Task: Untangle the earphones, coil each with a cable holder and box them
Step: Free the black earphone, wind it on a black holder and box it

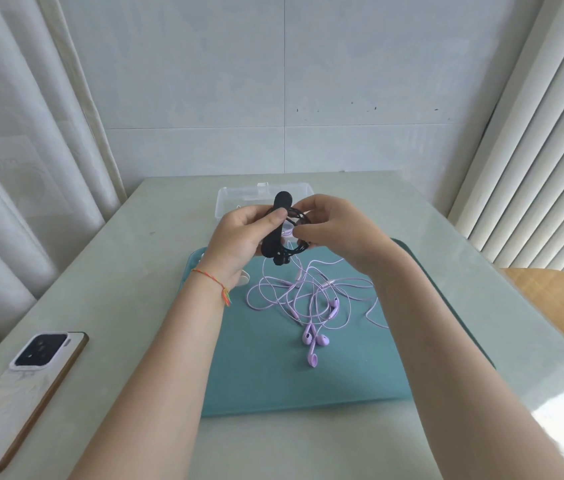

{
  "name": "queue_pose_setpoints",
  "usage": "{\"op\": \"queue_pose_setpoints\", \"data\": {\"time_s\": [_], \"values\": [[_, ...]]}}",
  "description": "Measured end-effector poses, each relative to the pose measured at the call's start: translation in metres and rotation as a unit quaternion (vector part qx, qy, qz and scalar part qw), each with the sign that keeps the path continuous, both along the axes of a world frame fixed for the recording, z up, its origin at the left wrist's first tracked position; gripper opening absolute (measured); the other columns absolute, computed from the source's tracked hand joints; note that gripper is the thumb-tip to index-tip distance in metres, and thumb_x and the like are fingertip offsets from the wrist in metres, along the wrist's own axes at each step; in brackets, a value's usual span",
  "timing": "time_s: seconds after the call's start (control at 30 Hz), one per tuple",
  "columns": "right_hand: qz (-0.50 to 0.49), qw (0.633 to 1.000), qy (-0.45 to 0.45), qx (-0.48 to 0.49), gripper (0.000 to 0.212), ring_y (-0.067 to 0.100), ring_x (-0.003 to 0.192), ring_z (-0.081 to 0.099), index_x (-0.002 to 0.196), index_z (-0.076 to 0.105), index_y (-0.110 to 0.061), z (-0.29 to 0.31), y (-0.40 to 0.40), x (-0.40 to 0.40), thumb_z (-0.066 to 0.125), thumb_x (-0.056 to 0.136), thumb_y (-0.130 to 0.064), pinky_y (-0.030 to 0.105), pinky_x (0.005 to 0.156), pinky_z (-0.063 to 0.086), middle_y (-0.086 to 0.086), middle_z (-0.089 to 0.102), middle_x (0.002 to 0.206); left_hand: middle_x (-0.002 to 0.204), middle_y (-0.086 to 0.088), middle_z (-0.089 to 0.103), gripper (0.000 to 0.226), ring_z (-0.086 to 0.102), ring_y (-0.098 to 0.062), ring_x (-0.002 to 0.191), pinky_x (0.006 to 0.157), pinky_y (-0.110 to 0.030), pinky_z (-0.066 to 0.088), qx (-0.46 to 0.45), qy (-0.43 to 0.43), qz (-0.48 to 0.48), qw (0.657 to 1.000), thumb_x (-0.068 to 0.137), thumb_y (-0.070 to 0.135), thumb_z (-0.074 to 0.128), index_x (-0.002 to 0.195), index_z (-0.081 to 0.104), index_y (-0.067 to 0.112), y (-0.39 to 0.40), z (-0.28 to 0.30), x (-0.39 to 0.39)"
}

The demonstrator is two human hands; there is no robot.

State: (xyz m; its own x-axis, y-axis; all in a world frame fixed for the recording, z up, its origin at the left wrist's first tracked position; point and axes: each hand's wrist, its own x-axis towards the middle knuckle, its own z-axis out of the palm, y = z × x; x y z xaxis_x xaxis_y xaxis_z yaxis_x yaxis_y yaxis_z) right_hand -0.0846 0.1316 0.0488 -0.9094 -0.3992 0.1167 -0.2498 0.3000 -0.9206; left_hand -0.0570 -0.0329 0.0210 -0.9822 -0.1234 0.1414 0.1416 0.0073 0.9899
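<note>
Between the two raised hands, above the far edge of the teal mat (273,375), sits the work of the moment. On the left hand (239,237) the fingers (271,220) are curled around a black cable holder (278,216), a flat strap standing nearly upright, with the thumb pressed across its middle. The right hand (336,226) pinches narrowly at the black earphones (296,233), whose cord is already gathered into a small coil lying against the strap; a bit of lilac cord seems caught at that pinch too, though I cannot tell whether it is truly held. From where I stand, this looks like the fastening step for the first pair: coil made, strap not yet folded shut around it.

Below the hands, the purple earphones (308,299) lie loose on the mat in a tangle of loops, their buds nearest the person. A clear plastic box (239,199) waits just behind the hands on the counter (128,271), mostly hidden by them. A white piece peeks from under the left wrist; I cannot tell what it is. A phone (27,386) lies face down well off to the left.

Next, I judge, the strap wants wrapping over the coil and closing without letting loops spring free, and any lilac strand teased clear first, before the bundle goes into the box
</note>
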Motion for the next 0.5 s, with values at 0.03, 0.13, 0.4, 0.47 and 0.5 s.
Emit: {"op": "queue_pose_setpoints", "data": {"time_s": [0.03,0.13,0.4,0.47,0.5], "values": [[-0.005,1.000,-0.004,-0.004,0.023,0.022,0.073,0.066,0.105,0.062,-0.008,-0.001,0.000,-0.001,0.059,0.083,0.001,0.040,0.084,0.057,0.007,0.067,0.080,0.084,-0.009,0.069,0.019,0.065,-0.019,0.070,0.060,-0.024,0.051,0.001,-0.003,-0.001,1.000,0.089,0.029,0.067,0.096,0.072,0.011,0.000,0.000,0.001],[-0.014,0.998,-0.030,-0.047,0.021,0.025,0.074,0.070,0.101,0.058,-0.007,-0.002,-0.003,0.000,0.047,0.087,0.004,0.041,0.083,0.058,0.011,0.066,0.078,0.084,-0.009,0.066,0.019,0.061,-0.018,0.071,0.058,-0.022,0.051,0.009,-0.015,0.001,1.000,0.091,0.030,0.065,0.089,0.071,0.012,0.003,-0.001,-0.001],[0.011,0.982,-0.128,-0.135,0.028,0.023,0.077,0.067,0.116,0.055,-0.002,-0.011,-0.013,-0.001,0.063,0.089,-0.007,0.041,0.082,0.058,0.013,0.066,0.089,0.092,-0.017,0.068,0.028,0.063,-0.025,0.074,0.061,-0.029,0.056,0.055,-0.030,0.034,0.997,0.089,0.028,0.067,0.101,0.070,0.003,0.000,-0.002,-0.005],[0.061,0.972,-0.163,-0.160,0.036,0.027,0.081,0.069,0.120,0.052,-0.002,-0.014,-0.012,0.001,0.066,0.087,-0.006,0.039,0.081,0.058,0.016,0.068,0.093,0.086,-0.012,0.068,0.022,0.063,-0.021,0.069,0.059,-0.028,0.054,0.047,-0.025,0.038,0.998,0.088,0.027,0.068,0.095,0.070,0.006,0.000,-0.001,-0.005],[0.083,0.968,-0.173,-0.161,0.040,0.029,0.081,0.069,0.122,0.050,-0.002,-0.014,-0.011,0.002,0.067,0.086,-0.003,0.038,0.080,0.057,0.016,0.068,0.092,0.084,-0.010,0.067,0.019,0.062,-0.020,0.067,0.058,-0.027,0.054,0.043,-0.021,0.044,0.998,0.088,0.027,0.069,0.091,0.071,0.009,0.000,0.001,-0.005]]}}
